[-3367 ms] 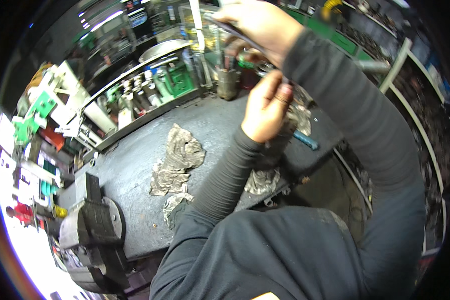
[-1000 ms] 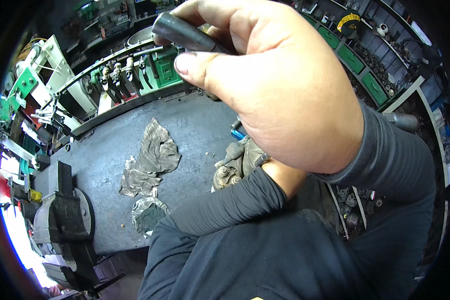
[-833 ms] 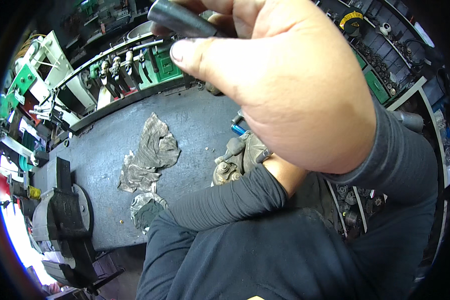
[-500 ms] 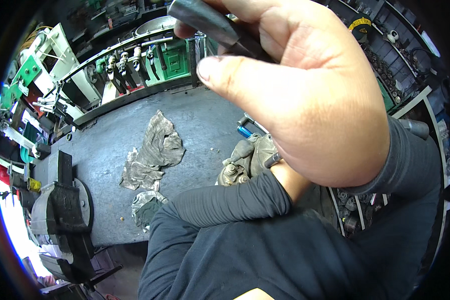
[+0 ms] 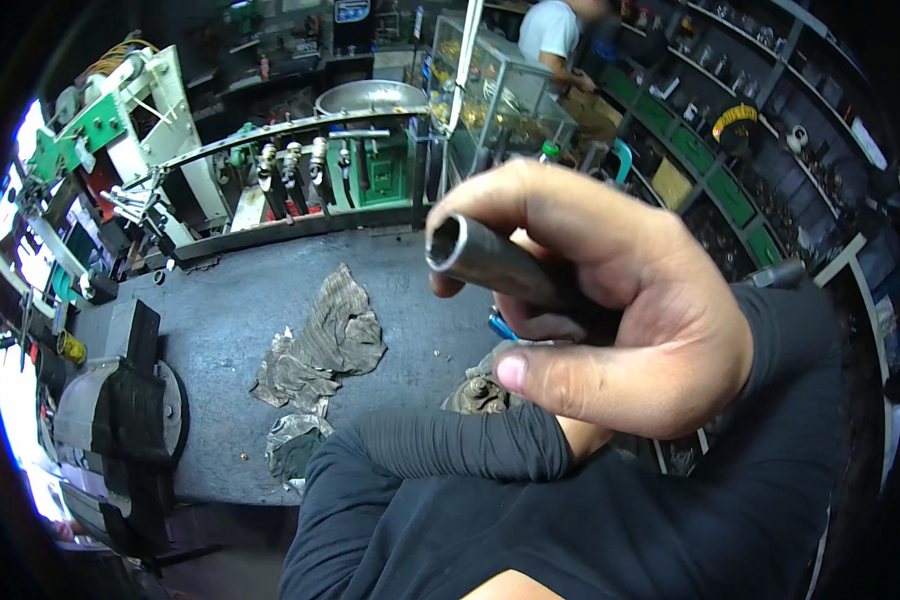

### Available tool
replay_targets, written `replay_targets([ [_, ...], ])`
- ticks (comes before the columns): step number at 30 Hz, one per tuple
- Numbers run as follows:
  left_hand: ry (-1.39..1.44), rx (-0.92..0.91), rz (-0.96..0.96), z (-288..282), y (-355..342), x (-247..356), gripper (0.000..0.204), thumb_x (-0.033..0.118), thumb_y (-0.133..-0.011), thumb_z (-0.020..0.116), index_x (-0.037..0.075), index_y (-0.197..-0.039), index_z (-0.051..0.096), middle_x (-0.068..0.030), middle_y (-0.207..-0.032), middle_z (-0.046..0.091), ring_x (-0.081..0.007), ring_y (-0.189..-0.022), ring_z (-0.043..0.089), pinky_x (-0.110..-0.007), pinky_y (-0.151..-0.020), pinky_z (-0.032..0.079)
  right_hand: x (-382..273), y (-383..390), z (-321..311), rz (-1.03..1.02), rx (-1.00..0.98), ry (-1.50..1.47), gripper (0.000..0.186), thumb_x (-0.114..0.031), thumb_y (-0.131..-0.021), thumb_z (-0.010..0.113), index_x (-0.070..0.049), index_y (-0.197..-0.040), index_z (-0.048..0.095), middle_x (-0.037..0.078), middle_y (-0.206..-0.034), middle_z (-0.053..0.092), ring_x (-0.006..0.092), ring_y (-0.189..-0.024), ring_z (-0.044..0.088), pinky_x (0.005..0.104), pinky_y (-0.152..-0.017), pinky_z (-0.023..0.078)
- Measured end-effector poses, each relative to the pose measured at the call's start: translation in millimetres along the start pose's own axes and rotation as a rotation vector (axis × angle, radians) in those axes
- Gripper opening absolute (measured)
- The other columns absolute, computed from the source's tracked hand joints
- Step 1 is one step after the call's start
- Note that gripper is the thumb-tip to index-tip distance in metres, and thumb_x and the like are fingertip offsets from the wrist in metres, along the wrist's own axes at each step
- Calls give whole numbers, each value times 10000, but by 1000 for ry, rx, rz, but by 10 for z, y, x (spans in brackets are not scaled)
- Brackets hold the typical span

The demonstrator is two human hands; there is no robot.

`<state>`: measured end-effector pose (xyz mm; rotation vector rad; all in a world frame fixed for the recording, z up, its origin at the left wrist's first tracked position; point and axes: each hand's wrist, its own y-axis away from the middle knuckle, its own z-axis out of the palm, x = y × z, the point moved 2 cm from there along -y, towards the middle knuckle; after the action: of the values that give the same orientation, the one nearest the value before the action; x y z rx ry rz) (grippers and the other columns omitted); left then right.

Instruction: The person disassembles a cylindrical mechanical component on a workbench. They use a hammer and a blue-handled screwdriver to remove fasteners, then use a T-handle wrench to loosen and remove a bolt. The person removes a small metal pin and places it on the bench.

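Raised in front of me, my right hand (image 5: 620, 300) is curled around a dark metal deep socket (image 5: 505, 262). The socket's hollow round end points left, and its other end lies hidden in the palm. My left arm crosses low over the bench; only the wrist of my left hand (image 5: 582, 438) shows, and its fingers are hidden behind the right hand. By the left forearm sits a greasy metal part (image 5: 478, 394), mostly covered by the right hand. A blue piece (image 5: 500, 325) shows just behind the socket.
Crumpled grey rags (image 5: 335, 330) lie on the dark workbench (image 5: 220, 400). A bench vise (image 5: 120, 410) stands at the left. Tools hang on a rack (image 5: 290, 175) along the back edge. Beyond it, a person (image 5: 550, 40) stands near a glass case (image 5: 490, 100) and shelves.
My right hand has moved down and farther from my eyes with the socket, whose hollow end now shows. The view has tilted up, revealing the person and case behind.
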<state>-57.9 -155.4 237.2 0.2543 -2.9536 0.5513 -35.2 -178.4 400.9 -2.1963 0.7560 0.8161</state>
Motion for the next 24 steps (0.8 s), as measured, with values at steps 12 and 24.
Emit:
replay_targets([
  [12, -24, -28, 0, 114, -199, 77, 379, 261, -888, 527, 78, -1185, 676, -139, -1201, 644, -343, -1148, 573, -619, -1017, 335, 12, 539, 455, -241, 617, 1255, 552, -244, -696, 781, -19, -1149, 561, 72, -878, 621, 233, -702, 601, 440, -801, 415],
  [24, -50, -40, -37, 197, -330, 63, 384, 264, -881, 537, 78, -1187, 674, -151, -1210, 636, -352, -1150, 569, -618, -1007, 346, 207, 529, 135, -459, 600, 802, 279, -100, -620, 733, -43, -861, 606, 49, -605, 554, 241, -494, 524, 338, -513, 415],
])
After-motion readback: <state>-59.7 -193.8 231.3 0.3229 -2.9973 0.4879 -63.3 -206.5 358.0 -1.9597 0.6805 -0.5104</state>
